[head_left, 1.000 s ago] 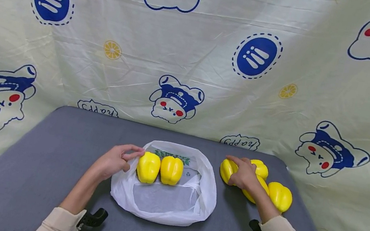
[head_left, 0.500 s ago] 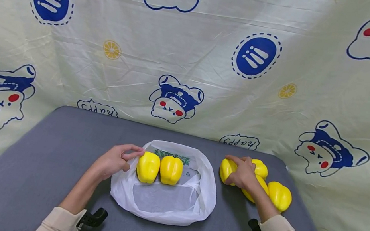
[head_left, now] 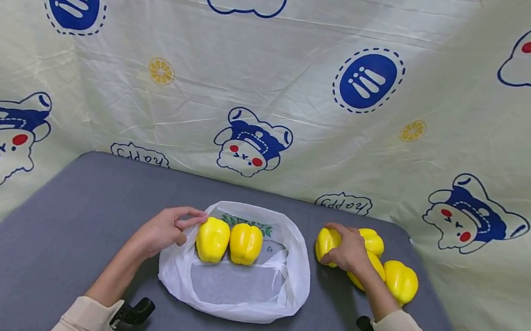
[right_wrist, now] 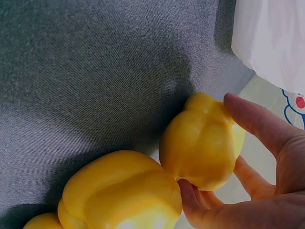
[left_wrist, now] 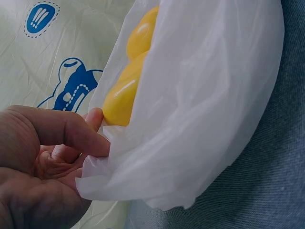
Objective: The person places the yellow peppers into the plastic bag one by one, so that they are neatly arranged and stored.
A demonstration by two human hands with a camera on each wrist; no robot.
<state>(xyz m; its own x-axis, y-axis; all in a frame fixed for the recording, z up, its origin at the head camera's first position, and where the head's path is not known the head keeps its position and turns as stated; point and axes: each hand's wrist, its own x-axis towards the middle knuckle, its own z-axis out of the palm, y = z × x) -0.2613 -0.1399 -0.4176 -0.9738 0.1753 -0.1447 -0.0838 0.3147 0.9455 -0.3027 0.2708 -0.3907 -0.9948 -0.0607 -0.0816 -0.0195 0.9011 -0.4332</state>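
A white plastic bag (head_left: pixel 232 312) stands in the middle of the grey table, its mouth spread wide. Two yellow bell peppers, a left one (head_left: pixel 213 240) and a right one (head_left: pixel 246 244), lie side by side inside it. My left hand (head_left: pixel 161 233) pinches the bag's left rim; in the left wrist view its thumb and fingers hold the thin plastic (left_wrist: pixel 97 174). To the right of the bag, my right hand (head_left: pixel 350 251) grips another yellow bell pepper (right_wrist: pixel 200 148), with fingers and thumb on opposite sides of it.
Several more yellow bell peppers cluster on the right, among them one behind the right hand (head_left: pixel 372 242), one partly under the wrist (head_left: pixel 377 264) and one near the right edge (head_left: pixel 400 282). A patterned cloth (head_left: pixel 301 136) hangs behind the grey table (head_left: pixel 78 228).
The right hand's thumb has slid left and nearer along the pepper's near side, and its fingers have settled round it. The left hand and the bag have stayed put.
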